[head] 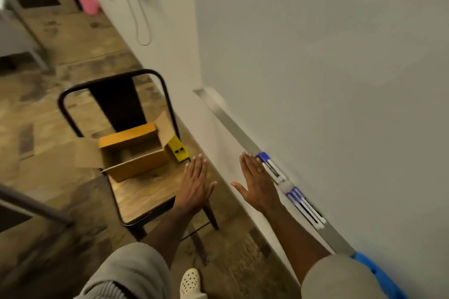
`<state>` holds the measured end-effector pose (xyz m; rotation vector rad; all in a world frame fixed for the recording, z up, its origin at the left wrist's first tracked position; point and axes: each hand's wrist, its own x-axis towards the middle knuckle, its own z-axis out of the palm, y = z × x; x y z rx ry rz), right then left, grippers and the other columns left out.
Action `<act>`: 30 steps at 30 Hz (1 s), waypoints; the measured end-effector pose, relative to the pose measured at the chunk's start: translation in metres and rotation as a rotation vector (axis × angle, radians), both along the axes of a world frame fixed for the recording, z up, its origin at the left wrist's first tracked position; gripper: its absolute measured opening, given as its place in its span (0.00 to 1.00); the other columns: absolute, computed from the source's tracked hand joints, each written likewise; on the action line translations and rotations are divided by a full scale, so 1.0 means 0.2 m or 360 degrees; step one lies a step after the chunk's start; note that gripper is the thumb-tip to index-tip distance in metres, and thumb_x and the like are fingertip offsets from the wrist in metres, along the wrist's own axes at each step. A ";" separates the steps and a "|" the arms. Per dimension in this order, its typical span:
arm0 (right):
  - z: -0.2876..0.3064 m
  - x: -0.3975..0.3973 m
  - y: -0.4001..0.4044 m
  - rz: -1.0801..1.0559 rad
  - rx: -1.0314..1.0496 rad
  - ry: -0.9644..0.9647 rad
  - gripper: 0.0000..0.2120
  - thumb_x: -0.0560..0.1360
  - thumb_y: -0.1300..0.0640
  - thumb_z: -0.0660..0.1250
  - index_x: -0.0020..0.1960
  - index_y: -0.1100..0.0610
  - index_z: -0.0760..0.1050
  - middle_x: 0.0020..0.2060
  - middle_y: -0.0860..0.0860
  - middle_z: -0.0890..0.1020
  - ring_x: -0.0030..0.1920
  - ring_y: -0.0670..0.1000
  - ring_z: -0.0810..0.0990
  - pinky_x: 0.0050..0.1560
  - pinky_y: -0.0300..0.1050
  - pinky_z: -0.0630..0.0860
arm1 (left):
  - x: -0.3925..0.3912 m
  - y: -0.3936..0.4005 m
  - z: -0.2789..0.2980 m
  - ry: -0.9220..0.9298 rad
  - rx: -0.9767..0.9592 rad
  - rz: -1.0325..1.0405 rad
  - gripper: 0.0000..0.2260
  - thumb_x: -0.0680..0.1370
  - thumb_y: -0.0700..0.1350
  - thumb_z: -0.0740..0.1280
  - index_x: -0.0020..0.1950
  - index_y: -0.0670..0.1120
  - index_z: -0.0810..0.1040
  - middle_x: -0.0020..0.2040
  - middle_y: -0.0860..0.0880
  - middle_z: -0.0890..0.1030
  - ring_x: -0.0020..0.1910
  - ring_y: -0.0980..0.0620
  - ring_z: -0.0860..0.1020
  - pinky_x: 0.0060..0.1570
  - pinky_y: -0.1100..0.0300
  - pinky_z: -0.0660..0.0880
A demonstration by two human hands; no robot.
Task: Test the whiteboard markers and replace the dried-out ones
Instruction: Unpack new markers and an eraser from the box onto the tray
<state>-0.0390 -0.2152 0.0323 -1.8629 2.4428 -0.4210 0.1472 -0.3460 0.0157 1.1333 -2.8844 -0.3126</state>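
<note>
Markers in two clusters on tray; count unclear.

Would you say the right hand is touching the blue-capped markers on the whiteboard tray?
Cannot tell. In the head view the right hand, fingers straight, overlaps the nearest markers on the tray; motion blur hides any contact or gap.

Markers lie in the whiteboard tray; box on chair, left.
</note>
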 end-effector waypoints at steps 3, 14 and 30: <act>0.00 0.08 -0.23 0.0122 0.0028 -0.0014 0.39 0.80 0.34 0.51 0.80 0.61 0.55 0.79 0.57 0.60 0.79 0.55 0.55 0.78 0.52 0.56 | 0.13 -0.12 -0.03 0.0048 0.0083 0.0128 0.38 0.79 0.66 0.38 0.82 0.43 0.45 0.82 0.44 0.43 0.81 0.45 0.41 0.80 0.45 0.47; -0.18 0.26 -0.93 0.0194 0.0214 -0.0111 0.36 0.81 0.38 0.55 0.81 0.58 0.52 0.79 0.55 0.59 0.80 0.54 0.55 0.78 0.50 0.56 | 0.25 -0.51 -0.20 0.0058 0.0357 0.0218 0.33 0.84 0.56 0.55 0.82 0.46 0.42 0.83 0.47 0.43 0.81 0.49 0.45 0.76 0.57 0.45; -0.47 0.38 -1.40 -0.0113 0.0559 -0.0438 0.30 0.79 0.48 0.65 0.77 0.54 0.58 0.69 0.56 0.70 0.67 0.57 0.72 0.62 0.52 0.75 | 0.07 -0.75 -0.49 0.0483 0.0921 0.0586 0.33 0.84 0.54 0.55 0.80 0.59 0.35 0.59 0.42 0.78 0.41 0.49 0.79 0.40 0.47 0.80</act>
